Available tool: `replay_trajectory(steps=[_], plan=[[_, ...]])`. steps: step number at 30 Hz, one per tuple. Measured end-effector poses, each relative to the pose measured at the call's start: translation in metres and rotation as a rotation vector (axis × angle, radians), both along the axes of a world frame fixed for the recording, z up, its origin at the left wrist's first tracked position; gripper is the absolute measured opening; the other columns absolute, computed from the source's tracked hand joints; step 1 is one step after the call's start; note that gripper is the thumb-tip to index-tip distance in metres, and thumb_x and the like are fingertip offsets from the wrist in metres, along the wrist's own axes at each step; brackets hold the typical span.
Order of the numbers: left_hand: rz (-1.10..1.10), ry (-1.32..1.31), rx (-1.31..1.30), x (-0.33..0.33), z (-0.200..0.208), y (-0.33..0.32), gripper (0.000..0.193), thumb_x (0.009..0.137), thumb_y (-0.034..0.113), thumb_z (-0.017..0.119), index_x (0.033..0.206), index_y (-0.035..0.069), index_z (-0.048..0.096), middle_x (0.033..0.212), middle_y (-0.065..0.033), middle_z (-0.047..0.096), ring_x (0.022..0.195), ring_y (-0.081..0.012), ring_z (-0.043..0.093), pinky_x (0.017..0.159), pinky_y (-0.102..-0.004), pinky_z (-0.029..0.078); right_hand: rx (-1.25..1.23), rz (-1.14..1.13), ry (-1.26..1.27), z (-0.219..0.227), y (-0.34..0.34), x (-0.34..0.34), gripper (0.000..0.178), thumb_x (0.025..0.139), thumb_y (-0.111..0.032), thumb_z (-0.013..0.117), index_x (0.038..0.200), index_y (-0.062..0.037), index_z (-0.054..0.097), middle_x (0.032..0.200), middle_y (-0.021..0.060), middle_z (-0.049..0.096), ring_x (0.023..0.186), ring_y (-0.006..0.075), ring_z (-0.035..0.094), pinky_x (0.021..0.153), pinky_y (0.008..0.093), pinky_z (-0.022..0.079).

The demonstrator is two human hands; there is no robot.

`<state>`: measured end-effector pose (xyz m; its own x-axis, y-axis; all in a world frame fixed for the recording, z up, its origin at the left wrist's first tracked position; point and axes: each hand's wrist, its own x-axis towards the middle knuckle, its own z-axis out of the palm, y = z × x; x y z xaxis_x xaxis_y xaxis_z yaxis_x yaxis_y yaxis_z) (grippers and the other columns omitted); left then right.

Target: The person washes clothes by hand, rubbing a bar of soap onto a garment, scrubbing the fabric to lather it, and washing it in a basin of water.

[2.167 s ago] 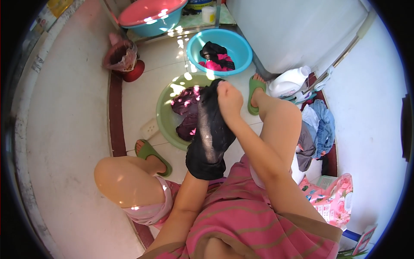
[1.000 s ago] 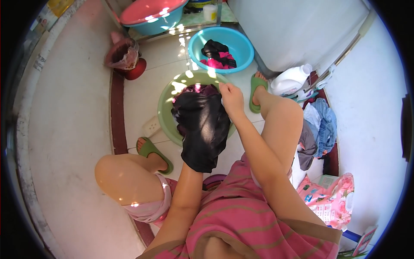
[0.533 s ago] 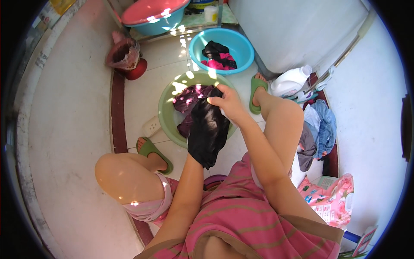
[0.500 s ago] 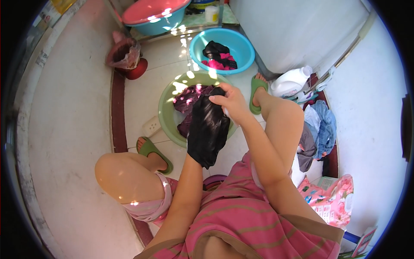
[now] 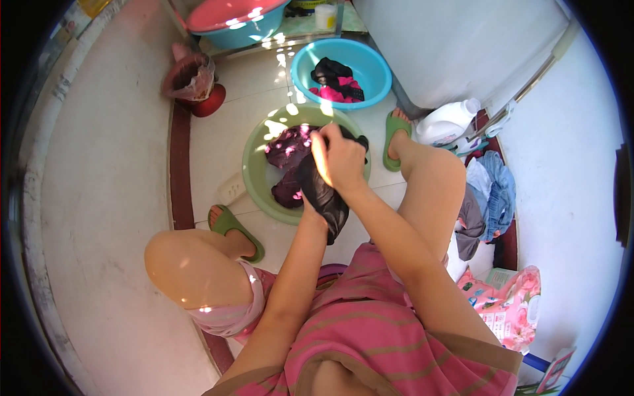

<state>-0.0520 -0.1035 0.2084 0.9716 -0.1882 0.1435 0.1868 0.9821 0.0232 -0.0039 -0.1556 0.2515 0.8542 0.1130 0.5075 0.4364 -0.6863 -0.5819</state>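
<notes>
A shiny black garment point(image 5: 325, 206) hangs bunched over the green basin point(image 5: 253, 173). My right hand point(image 5: 343, 158) is closed on the upper part of it, fingers curled into the fabric. From below, my left wrist point(image 5: 316, 216) goes in under the same cloth; the fingers of that hand are covered by it. In the green basin lies dark purple wet-looking clothing point(image 5: 288, 149), with bright sun spots across it. Part of the black cloth sticks out to the right of my right hand, by the basin's rim.
Beyond is a blue basin point(image 5: 378, 74) with black and pink clothes point(image 5: 338, 82). A white detergent bottle point(image 5: 449, 122) and a heap of clothes point(image 5: 492, 198) lie along the right wall. At left stands a red lined bin point(image 5: 191, 82). My green slippers point(image 5: 238, 232) flank the basin.
My right hand has moved slightly down and left and now curls over the black garment. The garment, spread out before, is bunched narrower. My left forearm has shifted right and upward.
</notes>
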Motion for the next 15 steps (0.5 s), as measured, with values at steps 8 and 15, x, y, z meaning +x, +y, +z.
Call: replay_trajectory(steps=[8, 15], plan=[[0.145, -0.052, -0.201, -0.004, -0.05, 0.044, 0.024, 0.094, 0.027, 0.044, 0.106, 0.011, 0.058, 0.084, 0.0026, 0.059, 0.082, -0.0098, 0.058, 0.078, -0.0259, 0.046, 0.206, 0.285, 0.14, 0.014, 0.041, -0.04, 0.011, 0.078, -0.019, 0.063, 0.083, -0.0099, 0.059, 0.062, 0.0103, 0.061, 0.061, 0.032, 0.062, 0.054, 0.0395, 0.046], [0.131, 0.327, 0.426, -0.006, 0.013, -0.009, 0.06, 0.099, 0.047, 0.016, 0.139, 0.005, 0.033, 0.142, -0.0056, 0.039, 0.132, -0.021, 0.035, 0.11, -0.0344, 0.026, 0.223, -0.42, 0.204, -0.044, -0.015, 0.046, 0.015, 0.084, -0.027, 0.054, 0.08, -0.0132, 0.059, 0.066, 0.0155, 0.063, 0.061, 0.0398, 0.06, 0.058, 0.0506, 0.046]])
